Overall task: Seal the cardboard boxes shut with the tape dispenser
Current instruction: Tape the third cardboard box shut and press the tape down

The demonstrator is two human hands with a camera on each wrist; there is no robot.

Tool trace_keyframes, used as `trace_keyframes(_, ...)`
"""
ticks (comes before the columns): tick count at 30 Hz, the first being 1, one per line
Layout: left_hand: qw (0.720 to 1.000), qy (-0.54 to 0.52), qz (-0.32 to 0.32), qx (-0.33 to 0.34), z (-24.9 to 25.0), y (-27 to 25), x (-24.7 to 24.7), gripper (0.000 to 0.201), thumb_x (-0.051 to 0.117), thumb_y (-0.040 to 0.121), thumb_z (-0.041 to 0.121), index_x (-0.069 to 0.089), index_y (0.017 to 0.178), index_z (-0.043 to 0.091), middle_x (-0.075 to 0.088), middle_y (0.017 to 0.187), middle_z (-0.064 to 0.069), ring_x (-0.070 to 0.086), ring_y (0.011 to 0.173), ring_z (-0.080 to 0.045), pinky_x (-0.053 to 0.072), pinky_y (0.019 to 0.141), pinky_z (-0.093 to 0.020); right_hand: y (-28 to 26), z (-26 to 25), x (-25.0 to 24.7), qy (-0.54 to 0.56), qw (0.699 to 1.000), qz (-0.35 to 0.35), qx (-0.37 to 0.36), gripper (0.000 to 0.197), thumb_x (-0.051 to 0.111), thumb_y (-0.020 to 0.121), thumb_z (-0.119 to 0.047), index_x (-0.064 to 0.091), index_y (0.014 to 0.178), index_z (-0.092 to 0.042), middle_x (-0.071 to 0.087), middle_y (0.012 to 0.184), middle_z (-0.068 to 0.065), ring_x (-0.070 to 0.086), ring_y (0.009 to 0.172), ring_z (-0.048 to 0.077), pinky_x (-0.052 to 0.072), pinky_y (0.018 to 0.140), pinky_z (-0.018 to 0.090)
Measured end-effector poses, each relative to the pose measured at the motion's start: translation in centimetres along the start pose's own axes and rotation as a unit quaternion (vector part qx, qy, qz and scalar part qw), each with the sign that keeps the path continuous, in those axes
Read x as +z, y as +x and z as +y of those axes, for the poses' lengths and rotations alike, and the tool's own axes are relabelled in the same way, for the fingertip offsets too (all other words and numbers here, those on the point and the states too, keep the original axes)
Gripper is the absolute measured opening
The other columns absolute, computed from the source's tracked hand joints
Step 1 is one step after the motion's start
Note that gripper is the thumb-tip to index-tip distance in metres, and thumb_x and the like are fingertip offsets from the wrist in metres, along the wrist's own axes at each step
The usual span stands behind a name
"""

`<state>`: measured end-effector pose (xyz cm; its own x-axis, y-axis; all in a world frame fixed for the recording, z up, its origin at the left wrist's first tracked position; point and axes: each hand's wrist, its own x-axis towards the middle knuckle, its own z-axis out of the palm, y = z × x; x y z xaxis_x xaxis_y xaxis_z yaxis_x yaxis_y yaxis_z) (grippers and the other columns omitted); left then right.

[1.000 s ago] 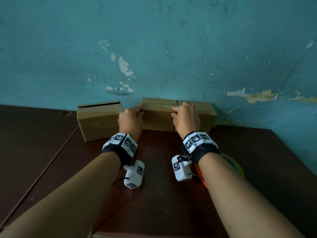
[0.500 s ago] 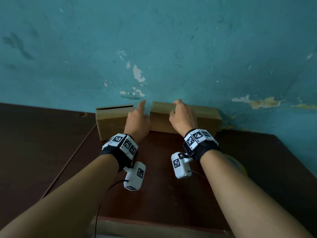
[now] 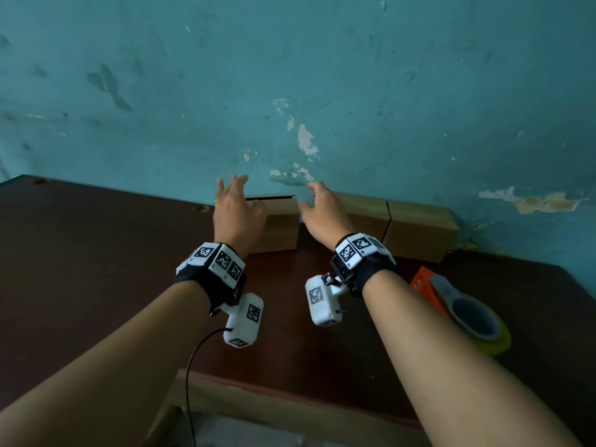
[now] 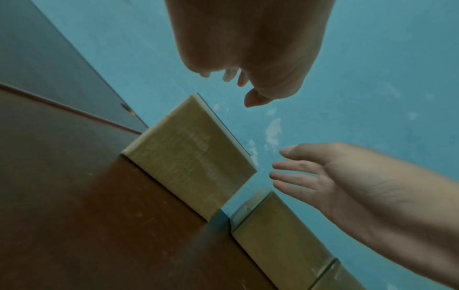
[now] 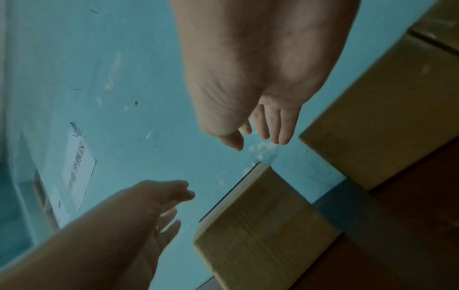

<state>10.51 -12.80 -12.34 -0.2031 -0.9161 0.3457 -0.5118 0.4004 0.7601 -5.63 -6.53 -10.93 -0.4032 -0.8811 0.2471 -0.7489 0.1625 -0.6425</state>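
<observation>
My left hand point(image 3: 237, 214) hangs in the air with its fingers spread and holding nothing, raised in front of the left cardboard box point(image 3: 279, 225), and my right hand point(image 3: 322, 211) does the same just to the right of that box, fingers loose and apart, gripping nothing. In the head view that left cardboard box stands against the teal wall point(image 3: 322, 75) on the brown table point(image 3: 96, 269), its top flap showing a dark slit; to its right, past a narrow gap, two more cardboard boxes point(image 3: 403, 227) stand side by side, touching each other. Well to the right of the left cardboard box and nearer to me lies the tape dispenser point(image 3: 461, 308), orange with a yellowish roll, flat on the table beside my right forearm. From the left wrist camera I see the left hand point(image 4: 250, 49) from below, fingertips relaxed and clear above the left cardboard box point(image 4: 191, 157), with the right hand point(image 4: 330, 172) beside that box's right end, fingers straight and slightly parted, touching nothing. From the right wrist camera the right hand point(image 5: 258, 78) hovers open above the gap to the right of the left cardboard box point(image 5: 263, 225), and the left hand point(image 5: 154, 204) floats on that box's far side, apart from it.
</observation>
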Motion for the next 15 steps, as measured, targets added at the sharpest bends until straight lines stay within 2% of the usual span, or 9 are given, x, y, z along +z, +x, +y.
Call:
trace_keyframes(1, 1.0, -0.001, -0.008, -0.017, -0.7, 0.1, -0.3, 0.062, 0.054, 0.099, 0.009, 0.041, 0.159, 0.011, 0.034, 0.169, -0.018, 0.015, 0.162, -0.034, 0.027, 0.127, -0.052, 0.1, -0.2, 0.6, 0.014, 1.0, -0.009, 0.004, 0.054, 0.051, 0.111, -0.024, 0.036, 0.162, -0.011, 0.047, 0.16, 0.012, 0.052, 0.141, 0.031, 0.044, 0.107, 0.037)
trace_keyframes(2, 0.999, -0.006, -0.017, -0.035, -1.4, 0.1, -0.5, 0.063, 0.052, 0.099, 0.013, 0.039, 0.16, 0.011, 0.036, 0.167, -0.02, 0.019, 0.161, -0.037, 0.028, 0.126, -0.055, 0.1, -0.3, 1.1, 0.028, 0.999, -0.016, 0.007, 0.056, 0.049, 0.112, -0.025, 0.032, 0.164, -0.012, 0.044, 0.162, 0.011, 0.051, 0.141, 0.03, 0.043, 0.103, 0.034)
trace_keyframes(5, 0.995, -0.047, -0.047, -0.072, -3.4, 0.1, -0.8, 0.069, 0.048, 0.098, 0.026, 0.032, 0.164, 0.019, 0.058, 0.148, -0.023, 0.052, 0.139, -0.042, 0.044, 0.115, -0.056, 0.3, -0.2, 2.8, 0.068, 0.997, -0.046, 0.015, 0.06, 0.043, 0.114, -0.027, 0.022, 0.169, -0.017, 0.04, 0.165, 0.008, 0.052, 0.139, 0.024, 0.043, 0.104, 0.032)
trace_keyframes(6, 0.993, -0.06, -0.052, -0.081, -3.9, 0.1, -0.8, 0.067, 0.048, 0.101, 0.024, 0.03, 0.165, 0.021, 0.06, 0.144, -0.021, 0.057, 0.134, -0.04, 0.048, 0.112, -0.052, 0.6, 0.1, 3.5, 0.073, 0.996, -0.058, 0.017, 0.061, 0.041, 0.114, -0.029, 0.019, 0.17, -0.019, 0.044, 0.16, 0.008, 0.058, 0.128, 0.02, 0.045, 0.102, 0.032)
trace_keyframes(7, 0.992, -0.071, -0.056, -0.089, -4.3, 0.1, -0.7, 0.065, 0.048, 0.104, 0.023, 0.029, 0.166, 0.022, 0.06, 0.145, -0.02, 0.059, 0.131, -0.038, 0.049, 0.108, -0.045, 1.0, 0.5, 4.3, 0.074, 0.995, -0.068, 0.018, 0.062, 0.04, 0.114, -0.031, 0.016, 0.17, -0.021, 0.047, 0.154, 0.007, 0.061, 0.11, 0.013, 0.048, 0.094, 0.031)
trace_keyframes(9, 0.99, -0.089, -0.058, -0.096, -5.0, 0.3, -0.5, 0.063, 0.046, 0.109, 0.025, 0.025, 0.168, 0.024, 0.055, 0.153, -0.018, 0.057, 0.133, -0.034, 0.045, 0.101, -0.034, 1.8, 1.3, 5.8, 0.07, 0.994, -0.076, 0.026, 0.064, 0.039, 0.113, -0.036, 0.013, 0.171, -0.026, 0.053, 0.138, 0.004, 0.042, 0.078, -0.002, 0.039, 0.073, 0.023)
trace_keyframes(11, 0.988, -0.108, -0.059, -0.094, -5.5, 0.5, -0.2, 0.062, 0.043, 0.111, 0.027, 0.021, 0.169, 0.028, 0.046, 0.162, -0.014, 0.052, 0.139, -0.028, 0.039, 0.098, -0.027, 2.1, 1.7, 6.7, 0.074, 0.994, -0.074, 0.036, 0.064, 0.038, 0.113, -0.037, 0.012, 0.171, -0.029, 0.049, 0.116, -0.004, 0.024, 0.065, -0.002, 0.026, 0.06, 0.019)
trace_keyframes(13, 0.986, -0.122, -0.068, -0.092, -5.7, 0.5, 0.1, 0.059, 0.04, 0.113, 0.028, 0.021, 0.169, 0.032, 0.041, 0.166, -0.011, 0.052, 0.136, -0.02, 0.035, 0.087, -0.019, 1.9, 1.6, 6.8, 0.084, 0.994, -0.064, 0.04, 0.062, 0.038, 0.114, -0.032, 0.013, 0.171, -0.028, 0.05, 0.12, 0.002, 0.036, 0.051, -0.001, 0.031, 0.049, 0.018)
trace_keyframes(15, 0.984, -0.133, -0.071, -0.091, -5.9, 0.6, 0.2, 0.057, 0.039, 0.114, 0.031, 0.023, 0.168, 0.036, 0.045, 0.164, -0.012, 0.056, 0.133, -0.024, 0.041, 0.084, -0.019, 1.3, 1.2, 6.5, 0.088, 0.994, -0.063, 0.034, 0.061, 0.038, 0.115, -0.028, 0.014, 0.171, -0.028, 0.055, 0.124, 0.006, 0.042, 0.035, 0.0, 0.033, 0.038, 0.016)
